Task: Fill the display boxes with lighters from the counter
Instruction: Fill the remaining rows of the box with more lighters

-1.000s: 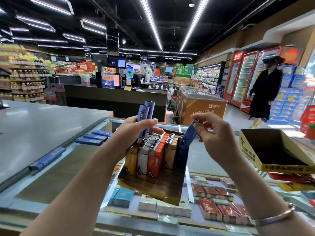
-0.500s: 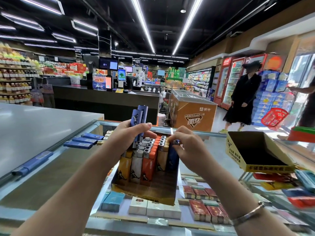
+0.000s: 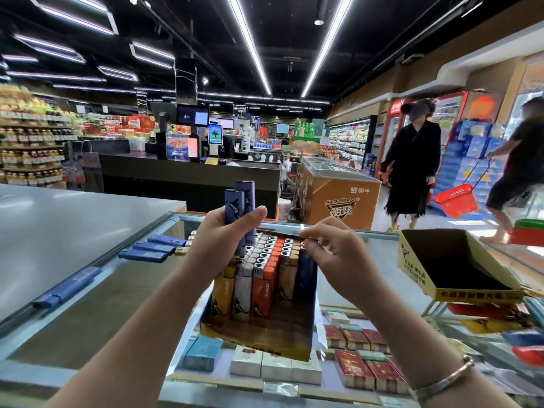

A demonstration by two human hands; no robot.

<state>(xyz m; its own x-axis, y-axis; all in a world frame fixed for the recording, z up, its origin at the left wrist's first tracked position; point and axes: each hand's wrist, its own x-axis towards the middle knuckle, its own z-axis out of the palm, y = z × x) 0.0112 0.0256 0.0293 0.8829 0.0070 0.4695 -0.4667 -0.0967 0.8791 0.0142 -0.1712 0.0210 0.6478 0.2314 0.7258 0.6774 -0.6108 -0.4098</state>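
A display box [image 3: 259,337] is seen standing on the glass surface [image 3: 88,307], directly in front of the camera, part-filled with upright lighters in rows: yellow, white, orange and tan columns, with a dark blue lighter [image 3: 306,272] at the right end of the front row. The left hand [image 3: 223,240] is clenched around two blue lighters [image 3: 240,207], held upright above the rear left of the box, their ends projecting above the fingers. The right hand [image 3: 332,254] is held at the top of the dark blue lighter, thumb and forefinger pinched at its metal cap; whether the cap is actually gripped or only touched cannot be told. A bracelet [image 3: 441,381] is noted on the right wrist. Loose blue lighters [image 3: 153,248] are recorded lying flat on the surface to the left of the box, and one more [image 3: 67,287] nearer the left edge. A second display box [image 3: 459,269], yellow and empty, is seen tilted at the right. Cigarette packs [image 3: 362,366] are visible under the glass.
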